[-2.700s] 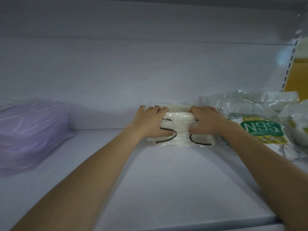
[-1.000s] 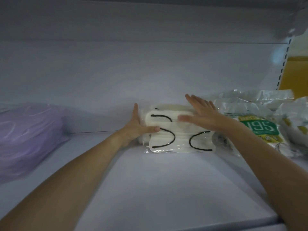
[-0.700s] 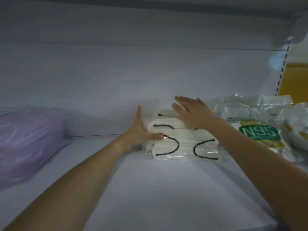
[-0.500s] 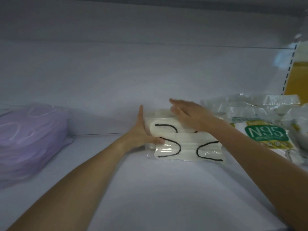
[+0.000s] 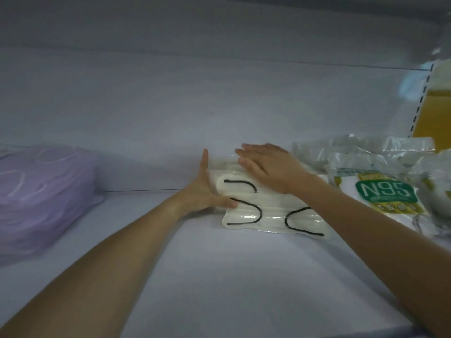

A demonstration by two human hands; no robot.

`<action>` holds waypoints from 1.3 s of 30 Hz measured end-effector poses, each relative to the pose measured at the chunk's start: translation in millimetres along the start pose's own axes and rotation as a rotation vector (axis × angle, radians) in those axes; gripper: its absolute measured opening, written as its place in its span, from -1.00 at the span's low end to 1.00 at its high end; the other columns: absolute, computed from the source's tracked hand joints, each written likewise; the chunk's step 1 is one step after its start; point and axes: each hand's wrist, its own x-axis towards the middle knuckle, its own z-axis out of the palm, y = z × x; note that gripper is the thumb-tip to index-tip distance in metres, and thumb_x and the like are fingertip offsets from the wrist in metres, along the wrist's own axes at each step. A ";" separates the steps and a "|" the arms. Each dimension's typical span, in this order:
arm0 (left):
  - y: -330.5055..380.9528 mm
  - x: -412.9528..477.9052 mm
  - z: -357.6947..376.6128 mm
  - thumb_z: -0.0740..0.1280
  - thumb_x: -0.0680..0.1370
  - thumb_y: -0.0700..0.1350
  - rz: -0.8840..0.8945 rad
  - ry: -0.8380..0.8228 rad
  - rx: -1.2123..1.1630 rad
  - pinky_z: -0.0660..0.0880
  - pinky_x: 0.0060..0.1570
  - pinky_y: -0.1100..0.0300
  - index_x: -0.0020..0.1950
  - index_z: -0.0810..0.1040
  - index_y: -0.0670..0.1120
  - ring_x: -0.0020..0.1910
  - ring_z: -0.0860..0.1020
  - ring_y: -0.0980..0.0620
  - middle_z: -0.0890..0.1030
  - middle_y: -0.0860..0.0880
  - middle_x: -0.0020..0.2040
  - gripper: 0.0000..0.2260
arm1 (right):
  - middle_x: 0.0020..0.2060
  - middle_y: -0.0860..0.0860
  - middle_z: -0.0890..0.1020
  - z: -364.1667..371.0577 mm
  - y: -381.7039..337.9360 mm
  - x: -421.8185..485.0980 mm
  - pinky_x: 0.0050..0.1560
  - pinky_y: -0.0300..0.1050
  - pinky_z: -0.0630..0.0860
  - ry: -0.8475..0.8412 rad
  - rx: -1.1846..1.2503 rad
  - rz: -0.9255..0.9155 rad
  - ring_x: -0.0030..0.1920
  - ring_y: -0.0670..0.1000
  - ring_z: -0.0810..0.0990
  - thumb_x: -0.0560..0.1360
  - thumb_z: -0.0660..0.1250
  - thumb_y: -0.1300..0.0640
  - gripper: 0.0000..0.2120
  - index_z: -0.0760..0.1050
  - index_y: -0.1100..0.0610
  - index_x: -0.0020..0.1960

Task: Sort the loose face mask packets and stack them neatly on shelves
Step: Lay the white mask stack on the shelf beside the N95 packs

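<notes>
A small stack of clear packets of white masks with black ear loops (image 5: pixel 263 213) lies on the white shelf (image 5: pixel 219 276), near the back wall. My left hand (image 5: pixel 205 191) stands flat against the stack's left side, thumb on the front packet. My right hand (image 5: pixel 266 169) lies flat on top of the stack, fingers straight and pointing left. Neither hand grips a packet. To the right sits a pile of N95 mask packets (image 5: pixel 385 191) with a green label.
A pile of purple mask packets (image 5: pixel 41 196) fills the shelf's left end. A slotted upright (image 5: pixel 421 98) and a yellow box (image 5: pixel 436 113) stand at the far right. The shelf above hangs low overhead.
My hands have come off their grip on the stack. The left hand now braces the left side, and the right hand has slid leftward, flat across the top packets.
</notes>
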 end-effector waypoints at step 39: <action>8.6 4.8 11.9 0.58 0.29 -0.19 0.041 0.161 -0.080 0.24 0.34 0.21 0.44 -0.42 0.24 0.44 0.17 0.22 0.06 0.06 0.51 0.24 | 0.53 0.01 0.01 -10.1 23.1 -20.0 0.46 -0.02 -0.21 -0.024 0.019 0.145 0.52 0.00 -0.06 0.61 -0.03 -0.12 -0.45 -0.11 -0.03 0.54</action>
